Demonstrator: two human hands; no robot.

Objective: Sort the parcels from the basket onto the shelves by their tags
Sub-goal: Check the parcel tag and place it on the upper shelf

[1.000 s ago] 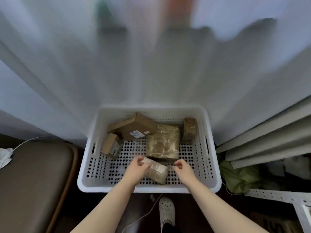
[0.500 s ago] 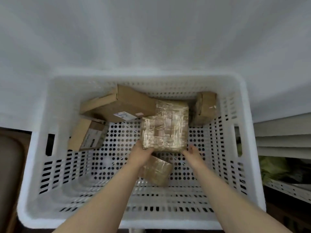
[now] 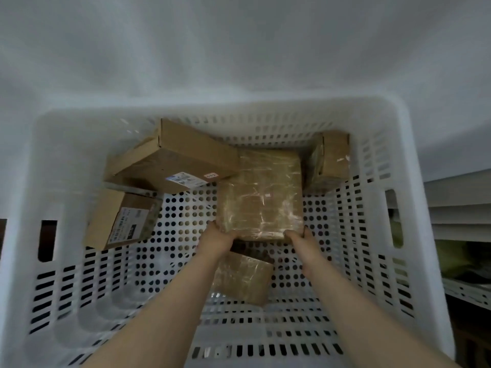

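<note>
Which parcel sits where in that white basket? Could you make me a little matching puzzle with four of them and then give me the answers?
Parcels
1. large taped parcel
2. small taped parcel
3. long flat box
4. small labelled box

Places in the basket
A. left side, about halfway back
B. back left corner
C. middle, gripped by the left hand and right hand
D. front middle, nearest the person

Pairs: 1-C, 2-D, 3-B, 4-A

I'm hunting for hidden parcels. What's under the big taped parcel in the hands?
Below its near edge a smaller taped parcel shows, on the basket floor. Whatever lies beneath the big parcel's middle is covered, so I can't tell.
</note>
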